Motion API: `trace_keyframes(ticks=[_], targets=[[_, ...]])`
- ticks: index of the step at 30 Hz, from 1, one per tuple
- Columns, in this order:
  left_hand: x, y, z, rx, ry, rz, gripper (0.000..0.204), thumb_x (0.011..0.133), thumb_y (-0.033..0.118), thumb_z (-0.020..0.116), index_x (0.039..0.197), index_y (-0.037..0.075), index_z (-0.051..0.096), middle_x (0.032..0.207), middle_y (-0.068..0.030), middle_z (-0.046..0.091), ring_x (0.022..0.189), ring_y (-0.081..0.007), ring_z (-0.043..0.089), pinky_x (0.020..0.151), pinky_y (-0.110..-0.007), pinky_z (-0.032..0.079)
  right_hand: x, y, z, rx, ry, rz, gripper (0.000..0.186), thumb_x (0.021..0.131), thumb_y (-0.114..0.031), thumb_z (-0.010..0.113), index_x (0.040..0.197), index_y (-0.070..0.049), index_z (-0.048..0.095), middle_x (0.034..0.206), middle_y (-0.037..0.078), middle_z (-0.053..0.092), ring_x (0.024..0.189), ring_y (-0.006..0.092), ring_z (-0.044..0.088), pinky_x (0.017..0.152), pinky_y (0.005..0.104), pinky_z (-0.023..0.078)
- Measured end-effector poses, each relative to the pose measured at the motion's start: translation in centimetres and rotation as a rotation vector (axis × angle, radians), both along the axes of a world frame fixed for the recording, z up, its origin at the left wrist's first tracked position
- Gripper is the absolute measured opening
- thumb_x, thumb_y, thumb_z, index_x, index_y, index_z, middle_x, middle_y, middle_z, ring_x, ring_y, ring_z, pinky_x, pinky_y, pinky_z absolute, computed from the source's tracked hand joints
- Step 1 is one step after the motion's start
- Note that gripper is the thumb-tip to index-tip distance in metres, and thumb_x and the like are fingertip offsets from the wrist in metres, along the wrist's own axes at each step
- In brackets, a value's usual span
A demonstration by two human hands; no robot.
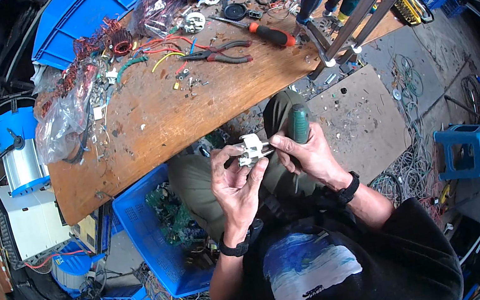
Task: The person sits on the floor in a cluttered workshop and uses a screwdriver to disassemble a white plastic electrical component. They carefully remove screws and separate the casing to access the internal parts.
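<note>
Above my lap, my left hand (pixel 236 183) grips a small white plastic part (pixel 251 149) between thumb and fingers. Thin metal pieces stick out of the part toward the right. My right hand (pixel 310 153) is closed round a screwdriver with a green handle (pixel 298 123), held upright with the handle on top. Its thumb and forefinger also reach the metal end of the white part. The screwdriver's blade is mostly hidden behind my palm. Across the bench lie pliers with dark red handles (pixel 223 54) and a screwdriver with an orange and black handle (pixel 272 35), both apart from my hands.
A wooden bench (pixel 141 135) with scattered scraps spans the far side. Metal bar clamps (pixel 366 9) stand at its right end. A blue basket (pixel 139 232) of green circuit boards is beside my left leg. Tangled cables (pixel 390 184) and a blue stool (pixel 463 149) are at right.
</note>
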State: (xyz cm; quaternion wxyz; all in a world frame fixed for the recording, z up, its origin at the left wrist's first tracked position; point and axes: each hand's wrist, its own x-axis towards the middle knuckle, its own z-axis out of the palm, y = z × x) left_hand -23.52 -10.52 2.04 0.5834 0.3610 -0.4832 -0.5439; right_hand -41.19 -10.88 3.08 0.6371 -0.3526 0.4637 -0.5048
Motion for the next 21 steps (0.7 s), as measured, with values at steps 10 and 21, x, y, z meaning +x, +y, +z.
trace_keyframes(ticks=[10, 21], targets=[[0.0, 0.0, -0.6, -0.084, -0.088, 0.043, 0.053, 0.081, -0.012, 0.077, 0.124, 0.003, 0.050, 0.123, -0.0082, 0.050, 0.109, -0.0206, 0.065, 0.092, -0.032, 0.058, -0.3, -0.5, -0.6, 0.045, -0.124, 0.052, 0.022, 0.098, -0.020, 0.070, 0.099, 0.002, 0.068, 0.075, 0.006, 0.068, 0.054, 0.0080, 0.057, 0.044, 0.0213, 0.040], [-0.3, 0.0, -0.2, -0.137, -0.234, 0.088, 0.060, 0.077, -0.011, 0.082, 0.126, 0.001, 0.050, 0.122, -0.0126, 0.053, 0.109, -0.0223, 0.065, 0.093, -0.033, 0.057, -0.7, -0.6, -1.5, 0.019, -0.099, 0.128, 0.029, 0.099, -0.020, 0.068, 0.116, 0.004, 0.069, 0.082, 0.003, 0.069, 0.061, 0.0055, 0.058, 0.048, 0.0193, 0.041]])
